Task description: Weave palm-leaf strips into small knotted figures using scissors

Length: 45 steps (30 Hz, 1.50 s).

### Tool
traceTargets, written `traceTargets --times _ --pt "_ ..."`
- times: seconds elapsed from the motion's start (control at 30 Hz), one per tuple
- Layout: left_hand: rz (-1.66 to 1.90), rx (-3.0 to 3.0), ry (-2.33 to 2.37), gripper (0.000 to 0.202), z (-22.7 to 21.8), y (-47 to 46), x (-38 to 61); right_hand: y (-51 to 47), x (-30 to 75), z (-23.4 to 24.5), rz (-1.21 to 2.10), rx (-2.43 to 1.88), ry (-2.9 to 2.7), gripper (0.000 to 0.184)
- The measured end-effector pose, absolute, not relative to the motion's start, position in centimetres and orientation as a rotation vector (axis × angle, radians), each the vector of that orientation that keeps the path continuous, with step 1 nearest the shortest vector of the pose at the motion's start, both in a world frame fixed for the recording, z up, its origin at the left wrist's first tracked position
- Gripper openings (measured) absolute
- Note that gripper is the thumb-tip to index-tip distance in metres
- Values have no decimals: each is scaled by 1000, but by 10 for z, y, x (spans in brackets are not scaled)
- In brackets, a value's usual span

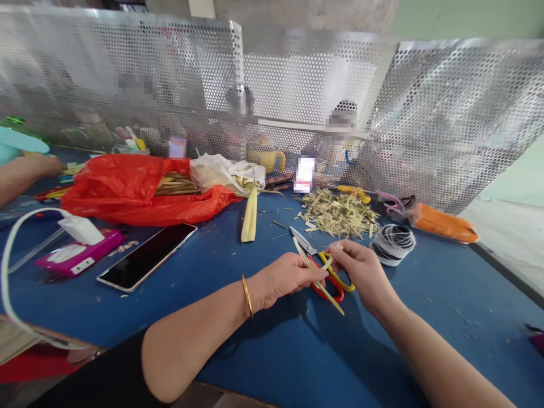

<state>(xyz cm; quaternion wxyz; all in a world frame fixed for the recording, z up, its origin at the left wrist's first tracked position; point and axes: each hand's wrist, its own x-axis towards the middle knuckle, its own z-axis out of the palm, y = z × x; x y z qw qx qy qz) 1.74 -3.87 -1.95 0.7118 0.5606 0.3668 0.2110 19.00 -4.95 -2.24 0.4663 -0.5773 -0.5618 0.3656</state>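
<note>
My left hand (283, 277), with a gold bangle at the wrist, pinches pale dried leaf strips (334, 303) between thumb and fingers. One long strip slants down to the right, and a shorter one crosses it. At that shorter strip's upper end, my right hand (361, 269) closes its thumb and fingertips. Scissors (305, 243) with red and yellow handles lie on the blue table just behind and beneath the strips, partly hidden by my hands. Beyond them is a heap of chopped leaf bits (340, 214). A spool of white thread (393, 246) stands right of my right hand.
A red plastic bag (114, 190) holds dried leaves, with a pale folded leaf (250, 215) beside it. A phone (148, 256) and a purple power strip (80, 253) lie left. An orange packet (444, 222) sits right. A perforated metal screen (293, 73) borders the back. Another person's hand (42, 166) reaches in left.
</note>
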Motion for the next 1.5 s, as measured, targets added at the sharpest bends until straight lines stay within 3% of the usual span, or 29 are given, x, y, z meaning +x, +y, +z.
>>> traceTargets --times 0.1,0.17,0.27,0.4,0.47,0.67,0.83,1.07,1.13,1.2,1.33,1.5 --pt "437 1260 791 41 -18 -42 20 -53 192 -12 294 -1515 -1748 26" --pt "412 1260 803 37 -19 -44 22 -58 189 -7 121 -1475 -2007 22" --pt "358 1313 813 24 -23 -47 26 -63 181 -7 425 -1412 -2148 29" --pt "329 1386 740 25 -29 -48 28 -66 176 -16 1100 -1425 -1692 26" --pt "355 1392 728 27 -30 -48 28 -65 175 -19 1213 -1404 -1516 26" --pt "389 1604 733 34 -26 -47 24 -62 175 -25 884 -1414 -1408 27" --pt "349 1669 706 36 -25 -51 25 -64 171 -30 805 -1440 -1399 25" --pt "541 1309 803 38 -27 -47 27 -52 184 -27 615 -1414 -1440 23" --pt "639 1184 850 39 -28 -42 25 -46 191 -26 558 -1403 -1292 30" --pt "687 1146 856 42 -29 -39 24 -44 194 -26 719 -1405 -1154 41" --pt "653 1188 817 45 -31 -39 25 -49 188 -25 1336 -1302 -1155 42" --pt "609 1267 870 40 -31 -41 26 -55 181 -26 1332 -1260 -1142 36"
